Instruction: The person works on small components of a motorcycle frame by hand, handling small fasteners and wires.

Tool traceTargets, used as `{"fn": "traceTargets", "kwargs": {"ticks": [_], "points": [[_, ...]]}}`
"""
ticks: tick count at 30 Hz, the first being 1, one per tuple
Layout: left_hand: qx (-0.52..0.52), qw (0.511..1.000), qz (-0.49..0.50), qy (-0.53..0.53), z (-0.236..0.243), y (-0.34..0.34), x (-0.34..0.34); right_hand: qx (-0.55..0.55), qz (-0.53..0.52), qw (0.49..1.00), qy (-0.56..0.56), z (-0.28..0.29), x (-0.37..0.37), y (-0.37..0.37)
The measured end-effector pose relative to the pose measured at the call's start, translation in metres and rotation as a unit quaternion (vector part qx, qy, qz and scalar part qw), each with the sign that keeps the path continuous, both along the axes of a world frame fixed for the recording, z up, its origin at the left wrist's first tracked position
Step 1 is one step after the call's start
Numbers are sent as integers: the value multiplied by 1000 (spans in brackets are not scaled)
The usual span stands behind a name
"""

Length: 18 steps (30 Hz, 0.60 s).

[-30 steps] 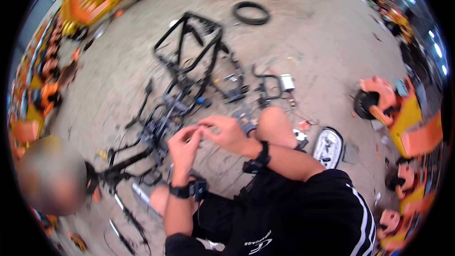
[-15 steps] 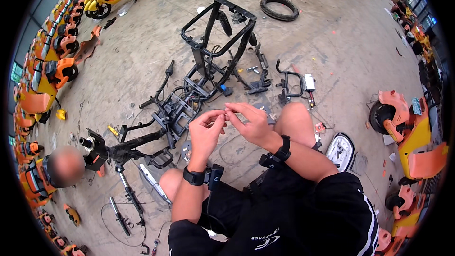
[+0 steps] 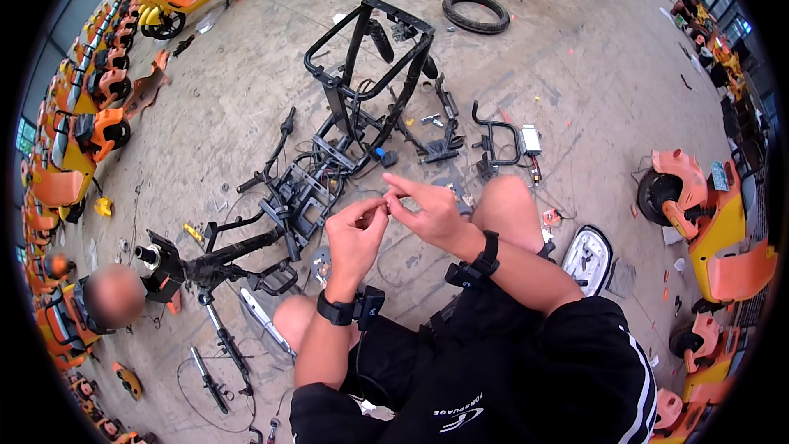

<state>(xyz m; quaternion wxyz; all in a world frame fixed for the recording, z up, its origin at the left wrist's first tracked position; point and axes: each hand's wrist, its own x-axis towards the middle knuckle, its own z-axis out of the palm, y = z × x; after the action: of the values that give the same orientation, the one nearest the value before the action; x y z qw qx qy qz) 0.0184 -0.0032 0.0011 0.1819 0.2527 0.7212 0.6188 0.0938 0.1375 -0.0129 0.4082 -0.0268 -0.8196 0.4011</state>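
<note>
Near the middle of the scene, above the knees, the left hand point(image 3: 355, 234) and right hand point(image 3: 423, 207) are meeting fingertip to fingertip, both pinching closed on a small part point(image 3: 386, 205), too tiny to identify. Just beyond, the stripped black frame point(image 3: 362, 74) is lying on the concrete floor point(image 3: 575, 66). Keeping both pinches firm and low seems wise; dropped there, it'd be vanishing among the scattered hardware.

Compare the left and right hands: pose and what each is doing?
The left hand comes up from below with its fingers curled, fingertips pinched at the top; the right hand reaches in from the right, flatter, its fingers pointing left. The left forearm is near vertical in the picture; the right one slants across the raised knee. Both wear a black wristband and meet on something too small to identify.
</note>
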Motion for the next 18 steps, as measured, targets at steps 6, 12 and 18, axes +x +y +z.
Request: {"fn": "traceTargets", "kwargs": {"ticks": [6, 12, 18], "points": [[25, 1000, -6, -9, 6, 1, 3, -91, 34, 995, -26, 0, 2, 2], [36, 999, 6, -16, 7, 1, 1, -33, 53, 998, 11, 5, 1, 5], [38, 998, 4, 53, 5, 2, 1, -66, 45, 997, -12, 7, 3, 1]]}}
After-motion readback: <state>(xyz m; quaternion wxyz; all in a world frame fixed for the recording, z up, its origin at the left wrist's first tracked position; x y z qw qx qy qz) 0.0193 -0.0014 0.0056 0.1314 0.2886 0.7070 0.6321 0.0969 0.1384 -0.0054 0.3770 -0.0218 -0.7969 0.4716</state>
